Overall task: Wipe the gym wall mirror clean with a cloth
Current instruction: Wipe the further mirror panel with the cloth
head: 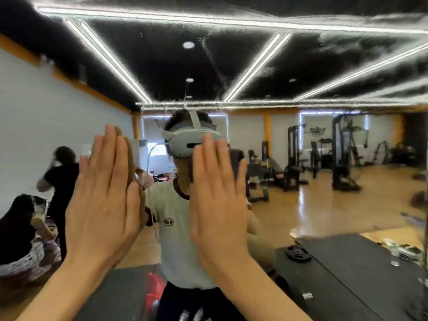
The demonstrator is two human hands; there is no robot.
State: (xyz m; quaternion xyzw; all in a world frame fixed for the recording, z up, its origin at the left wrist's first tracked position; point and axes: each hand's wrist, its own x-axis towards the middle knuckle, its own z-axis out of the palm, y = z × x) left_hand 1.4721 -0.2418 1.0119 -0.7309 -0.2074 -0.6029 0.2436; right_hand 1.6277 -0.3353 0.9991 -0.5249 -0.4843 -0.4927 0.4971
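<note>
The gym wall mirror point(301, 66) fills the whole view, with smeary streaks across its upper part. My left hand point(104, 198) is raised flat in front of the glass, fingers straight and together, and its reflection meets it at the fingertips. My right hand point(217, 200) is raised the same way just to the right, palm toward the mirror. Neither hand holds anything. No cloth is visible, unless the red thing point(155, 290) low in the reflection is one; I cannot tell.
The mirror reflects me in a white shirt and headset point(192, 142), two people point(60, 177) at the left, weight machines point(342, 156) at the right, a wooden floor, black mats point(361, 262) and a weight plate point(297, 252).
</note>
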